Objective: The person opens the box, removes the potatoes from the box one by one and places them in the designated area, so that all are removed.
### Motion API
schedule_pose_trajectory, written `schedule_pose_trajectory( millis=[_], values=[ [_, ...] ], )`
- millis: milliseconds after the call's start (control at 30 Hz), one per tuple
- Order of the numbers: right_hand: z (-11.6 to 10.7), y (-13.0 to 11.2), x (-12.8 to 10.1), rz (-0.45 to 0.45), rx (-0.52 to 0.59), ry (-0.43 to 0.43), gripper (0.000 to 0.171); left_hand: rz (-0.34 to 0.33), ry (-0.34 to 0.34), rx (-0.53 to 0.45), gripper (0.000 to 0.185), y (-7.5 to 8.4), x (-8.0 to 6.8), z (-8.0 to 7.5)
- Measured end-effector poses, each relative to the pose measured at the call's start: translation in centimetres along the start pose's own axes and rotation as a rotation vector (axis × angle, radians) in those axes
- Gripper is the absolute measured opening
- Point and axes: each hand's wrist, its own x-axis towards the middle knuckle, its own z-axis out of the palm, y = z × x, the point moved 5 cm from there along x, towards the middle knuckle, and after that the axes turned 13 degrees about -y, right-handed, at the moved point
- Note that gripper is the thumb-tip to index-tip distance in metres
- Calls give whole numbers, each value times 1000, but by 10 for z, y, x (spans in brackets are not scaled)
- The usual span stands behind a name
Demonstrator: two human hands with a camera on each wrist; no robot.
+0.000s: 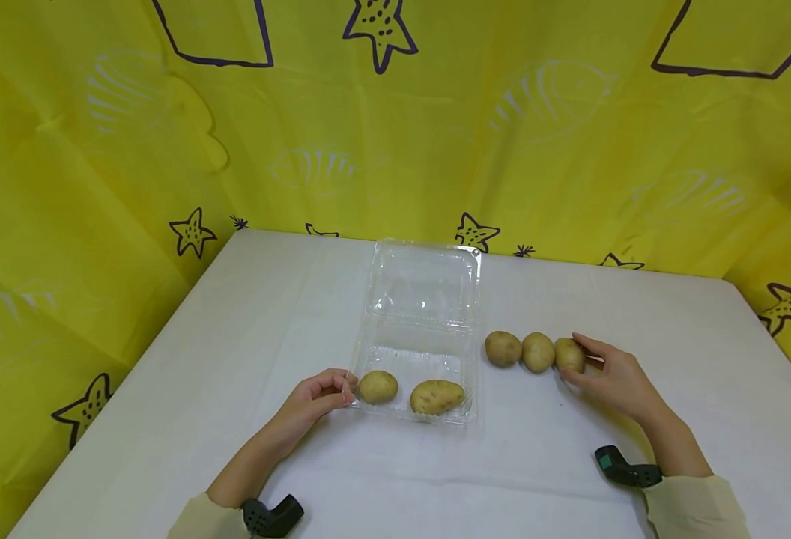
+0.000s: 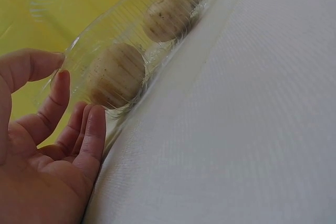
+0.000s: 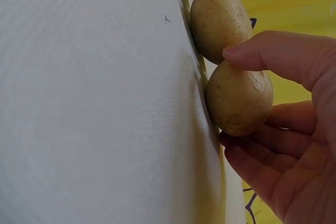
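Observation:
A clear plastic clamshell box (image 1: 417, 361) lies with its lid (image 1: 425, 281) laid back on the white table. Inside its base sit a rounder potato (image 1: 378, 387) at the left and a longer potato (image 1: 437, 397) at the right. My left hand (image 1: 319, 400) pinches the box's left rim between thumb and forefinger. To the right of the box, a left potato (image 1: 503, 349), a middle potato (image 1: 538, 352) and a right potato (image 1: 570, 355) stand in a row. My right hand (image 1: 613, 376) grips the right potato, thumb on the near side, fingers round the far side.
The table (image 1: 523, 457) has a white cover. A yellow curtain (image 1: 395, 120) with dark starfish drawings hangs behind it and along both sides. Black wrist cameras sit on the left wrist (image 1: 273, 516) and the right wrist (image 1: 628, 468).

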Motion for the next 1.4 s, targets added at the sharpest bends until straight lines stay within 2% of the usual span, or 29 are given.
schedule_pose_trajectory(
  millis=[333, 567, 733, 1067, 1400],
  values=[
    [-3, 0, -2, 28, 18, 3, 80, 12, 0, 4, 6, -1, 1, -1],
    [-12, -8, -8, -25, -22, 141, 69, -6, 8, 1, 6, -2, 1, -1],
    [-13, -23, -11, -57, -58, 187, 61, -11, 11, -2, 6, -2, 0, -1],
    [6, -68, -7, -217, -104, 167, 51, -7, 10, 3, 6, -1, 0, -2],
    [18, -82, 0, -259, -108, 133, 49, -15, 11, 7, 7, 0, 0, -1]
  ],
)
